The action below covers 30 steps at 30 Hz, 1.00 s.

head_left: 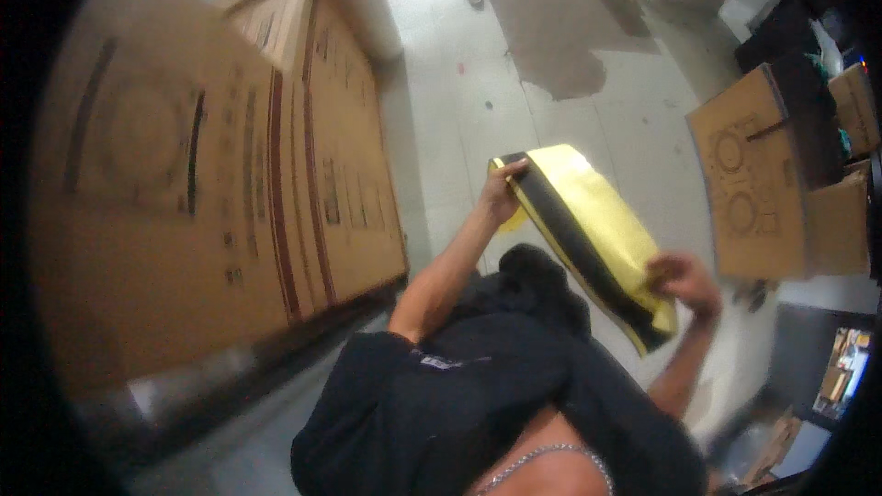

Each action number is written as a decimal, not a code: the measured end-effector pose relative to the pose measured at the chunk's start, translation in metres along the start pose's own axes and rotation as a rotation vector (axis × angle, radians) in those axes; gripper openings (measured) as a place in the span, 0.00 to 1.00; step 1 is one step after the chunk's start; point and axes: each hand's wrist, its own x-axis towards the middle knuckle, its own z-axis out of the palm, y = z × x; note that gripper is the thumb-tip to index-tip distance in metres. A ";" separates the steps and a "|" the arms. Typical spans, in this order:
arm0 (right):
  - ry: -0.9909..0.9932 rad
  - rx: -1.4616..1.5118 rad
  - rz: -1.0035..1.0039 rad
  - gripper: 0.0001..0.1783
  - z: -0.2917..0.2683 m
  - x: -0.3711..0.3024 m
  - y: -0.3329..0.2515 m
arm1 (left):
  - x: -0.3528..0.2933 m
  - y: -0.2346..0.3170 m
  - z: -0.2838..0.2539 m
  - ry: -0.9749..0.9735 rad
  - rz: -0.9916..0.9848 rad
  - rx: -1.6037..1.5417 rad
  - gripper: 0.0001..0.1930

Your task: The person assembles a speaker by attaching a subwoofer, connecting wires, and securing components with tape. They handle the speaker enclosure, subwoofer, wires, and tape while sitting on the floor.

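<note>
A long folded piece of yellow and black material [588, 211], like cloth or a soft sheet, is stretched between my two hands in front of my body. It slants from upper left to lower right, a black band running along its near side beside a wide yellow band. My left hand [503, 191] is closed on its upper left end, fingers partly hidden beneath it. At the lower right end, my right hand [682, 283] pinches the yellow edge; it is slightly blurred. A small patch of yellow [514, 220] shows below my left wrist.
Large cardboard boxes [165, 193] stand close on my left. Another cardboard box [749, 174] is on the right, with smaller boxes beside it. Dull brown sheeting [560, 32] lies on the pale tiled floor [441, 129] ahead. A lit screen [843, 372] shows at the lower right.
</note>
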 end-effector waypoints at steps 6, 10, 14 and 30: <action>0.110 0.041 0.357 0.20 0.002 -0.087 0.117 | 0.014 0.012 0.011 -0.182 0.035 0.131 0.11; 0.083 -0.119 0.440 0.22 -0.004 -0.047 0.216 | 0.024 0.011 -0.001 -0.271 0.030 0.187 0.14; -0.025 -0.270 0.624 0.25 -0.035 -0.027 0.263 | 0.004 0.018 0.013 -0.167 0.050 0.219 0.18; 0.003 -0.343 1.159 0.18 0.019 -0.157 0.444 | 0.068 0.035 0.069 -0.433 0.137 0.384 0.29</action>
